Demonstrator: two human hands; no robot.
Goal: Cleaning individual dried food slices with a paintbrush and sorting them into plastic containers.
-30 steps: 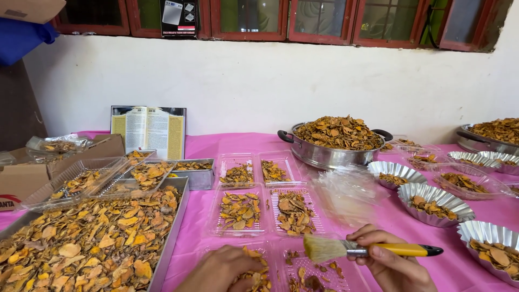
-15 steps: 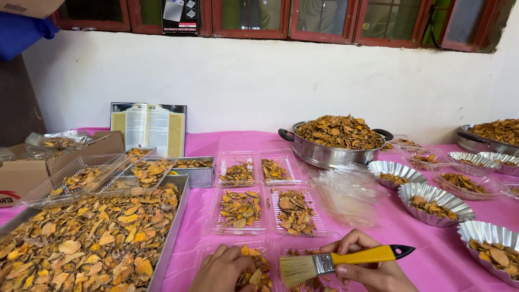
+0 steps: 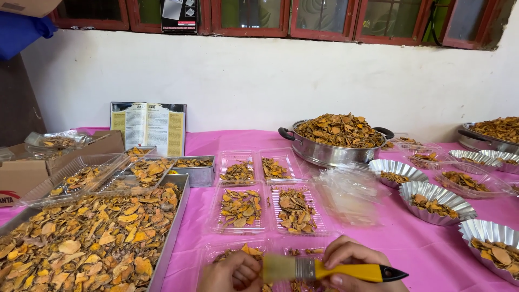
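My right hand (image 3: 351, 265) grips a paintbrush (image 3: 330, 269) with a yellow and black handle, held level, bristles pointing left. My left hand (image 3: 231, 272) rests beside the bristles on a clear plastic tray (image 3: 208, 254) of dried yellow-orange slices at the bottom edge; its fingers are curled and I cannot tell what they hold. Just beyond lie more clear trays (image 3: 238, 208) with small heaps of the same slices.
A big metal tray (image 3: 172, 232) of dried slices fills the left. A steel pot (image 3: 330, 154) heaped with slices stands at centre back, fluted foil cups (image 3: 432, 194) at right, a stack of clear lids (image 3: 351, 197), a cardboard box (image 3: 21, 173), all on a pink cloth (image 3: 411, 249).
The brush has swung from pointing up-left to level and dropped lower toward the near tray. My left hand has stayed on that tray.
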